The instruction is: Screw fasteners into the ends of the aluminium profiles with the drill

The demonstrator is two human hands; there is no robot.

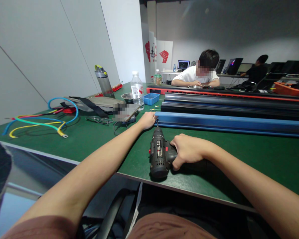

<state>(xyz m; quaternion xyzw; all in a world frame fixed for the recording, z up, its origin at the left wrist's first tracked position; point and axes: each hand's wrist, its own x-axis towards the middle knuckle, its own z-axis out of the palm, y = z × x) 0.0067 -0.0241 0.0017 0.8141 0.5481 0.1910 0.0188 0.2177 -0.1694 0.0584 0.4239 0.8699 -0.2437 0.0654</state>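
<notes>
Drill (160, 154) clamped in right hand (188, 149) (bit against blue rail (226, 122)), left hand (147, 120) gripping that rail's end.

Black drill (160, 154) (lying flat) points its bit at blue rail (229, 123).

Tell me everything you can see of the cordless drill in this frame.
The cordless drill is black, plastic-looking, with a red label in white lettering. It lies on its side near the front edge of the green table, its thin bit pointing away at the end of the blue rail. The right hand grips its handle.
</notes>
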